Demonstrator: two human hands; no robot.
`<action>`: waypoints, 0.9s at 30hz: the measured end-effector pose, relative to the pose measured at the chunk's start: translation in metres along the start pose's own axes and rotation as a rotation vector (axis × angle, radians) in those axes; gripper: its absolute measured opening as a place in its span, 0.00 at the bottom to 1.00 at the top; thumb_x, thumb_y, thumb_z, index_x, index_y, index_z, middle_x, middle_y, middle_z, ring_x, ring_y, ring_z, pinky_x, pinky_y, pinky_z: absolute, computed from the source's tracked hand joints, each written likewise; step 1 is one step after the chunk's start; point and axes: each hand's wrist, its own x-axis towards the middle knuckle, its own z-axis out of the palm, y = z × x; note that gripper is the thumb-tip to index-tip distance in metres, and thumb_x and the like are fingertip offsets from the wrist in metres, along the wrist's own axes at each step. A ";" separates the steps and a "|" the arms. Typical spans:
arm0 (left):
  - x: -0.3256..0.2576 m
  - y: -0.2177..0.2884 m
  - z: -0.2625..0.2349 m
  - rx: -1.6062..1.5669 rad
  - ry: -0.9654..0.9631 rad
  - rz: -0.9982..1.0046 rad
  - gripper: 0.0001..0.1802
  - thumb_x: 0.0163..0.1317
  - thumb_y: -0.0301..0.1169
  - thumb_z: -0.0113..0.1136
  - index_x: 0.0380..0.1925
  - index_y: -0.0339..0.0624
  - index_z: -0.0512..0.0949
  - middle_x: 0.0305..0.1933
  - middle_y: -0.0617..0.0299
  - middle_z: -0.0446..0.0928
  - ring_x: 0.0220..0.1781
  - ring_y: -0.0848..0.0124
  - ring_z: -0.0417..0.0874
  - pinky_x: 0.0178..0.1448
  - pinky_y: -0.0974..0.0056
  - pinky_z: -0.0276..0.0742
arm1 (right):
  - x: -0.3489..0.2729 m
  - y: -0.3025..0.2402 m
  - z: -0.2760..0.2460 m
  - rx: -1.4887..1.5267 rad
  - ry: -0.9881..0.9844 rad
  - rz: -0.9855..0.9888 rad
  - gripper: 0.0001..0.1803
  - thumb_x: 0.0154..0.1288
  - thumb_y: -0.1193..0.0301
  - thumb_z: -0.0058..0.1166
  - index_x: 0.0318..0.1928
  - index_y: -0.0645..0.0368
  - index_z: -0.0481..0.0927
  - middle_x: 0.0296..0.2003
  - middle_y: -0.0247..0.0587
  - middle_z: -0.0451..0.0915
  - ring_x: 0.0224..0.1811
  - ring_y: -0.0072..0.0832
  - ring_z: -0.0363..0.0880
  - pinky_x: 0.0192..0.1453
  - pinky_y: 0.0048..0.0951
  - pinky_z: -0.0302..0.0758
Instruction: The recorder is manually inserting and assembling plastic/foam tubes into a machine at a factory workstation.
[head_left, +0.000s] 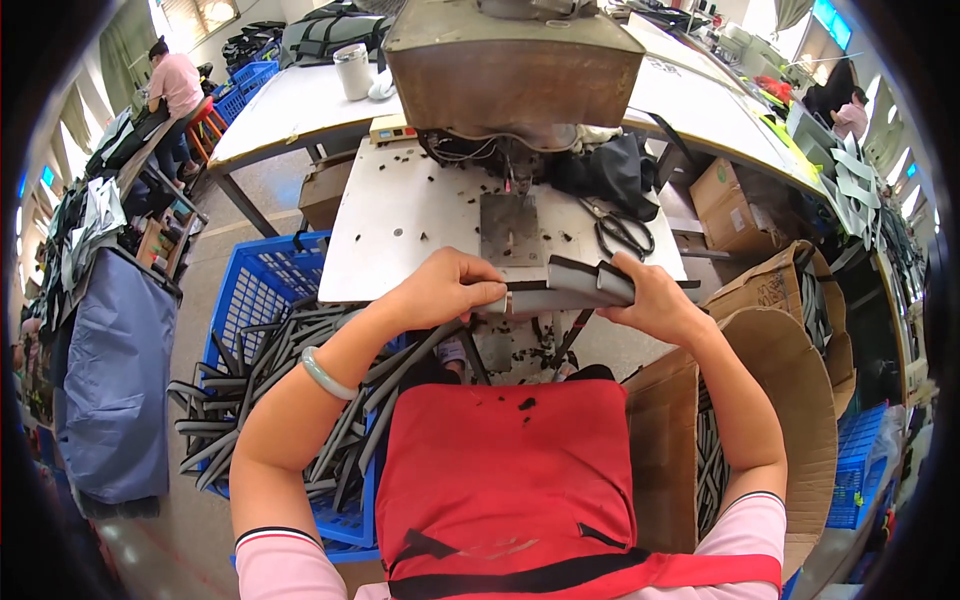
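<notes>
Just in front of the sewing machine (515,70), my two hands hold a grey strip with black edging (570,285) near the table's front edge. My left hand (455,285) pinches its left end between thumb and fingers. On the other side my right hand (655,300) grips the folded part, thumb on top and fingers beneath. The machine's needle area and metal plate (510,230) lie a little beyond the strip. Black-handled scissors (622,235) rest on the white table (375,225) beyond my right hand, beside a dark cloth bundle (615,175).
At my left stands a blue crate (250,275) heaped with grey strips (345,440). A cardboard box (660,450) with similar strips is at my right. Small black scraps dot the table. A white canister (352,72) stands on the rear table; co-workers (175,80) sit farther off.
</notes>
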 end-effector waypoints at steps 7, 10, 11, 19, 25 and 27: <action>0.035 0.023 -0.005 0.163 0.252 0.136 0.14 0.64 0.34 0.61 0.39 0.32 0.82 0.27 0.64 0.79 0.25 0.78 0.73 0.28 0.70 0.68 | 0.029 0.019 -0.020 0.010 0.165 -0.116 0.28 0.50 0.66 0.71 0.46 0.66 0.71 0.37 0.56 0.77 0.39 0.44 0.76 0.47 0.37 0.72; 0.048 0.021 -0.009 0.064 0.246 0.079 0.14 0.64 0.34 0.60 0.39 0.32 0.83 0.27 0.63 0.79 0.26 0.77 0.74 0.28 0.70 0.70 | 0.041 0.025 -0.023 0.010 0.148 -0.046 0.28 0.51 0.66 0.71 0.47 0.66 0.71 0.36 0.54 0.77 0.38 0.38 0.75 0.47 0.36 0.72; 0.052 0.020 -0.011 0.001 0.233 0.050 0.14 0.64 0.34 0.60 0.39 0.31 0.83 0.27 0.63 0.79 0.26 0.77 0.75 0.28 0.70 0.71 | 0.043 0.026 -0.024 0.011 0.150 -0.046 0.28 0.51 0.66 0.71 0.47 0.66 0.71 0.36 0.54 0.77 0.38 0.38 0.75 0.47 0.36 0.72; 0.066 0.009 -0.018 0.025 0.250 0.062 0.14 0.64 0.34 0.61 0.38 0.31 0.83 0.27 0.64 0.79 0.24 0.77 0.75 0.27 0.69 0.72 | 0.053 0.027 -0.025 0.044 0.126 -0.023 0.28 0.52 0.65 0.70 0.48 0.66 0.71 0.37 0.54 0.78 0.37 0.37 0.75 0.47 0.36 0.73; 0.076 0.013 -0.024 0.019 0.273 0.085 0.14 0.64 0.33 0.60 0.38 0.31 0.83 0.26 0.63 0.79 0.25 0.77 0.75 0.28 0.69 0.73 | 0.062 0.037 -0.024 -0.054 0.261 -0.103 0.33 0.53 0.63 0.68 0.56 0.65 0.71 0.43 0.62 0.80 0.48 0.53 0.79 0.53 0.41 0.73; 0.083 0.011 -0.027 0.018 0.279 0.081 0.13 0.64 0.33 0.60 0.38 0.31 0.83 0.26 0.63 0.79 0.25 0.76 0.76 0.29 0.69 0.73 | 0.069 0.032 -0.029 -0.042 0.236 -0.080 0.33 0.52 0.63 0.69 0.55 0.66 0.71 0.45 0.63 0.79 0.50 0.54 0.78 0.54 0.42 0.73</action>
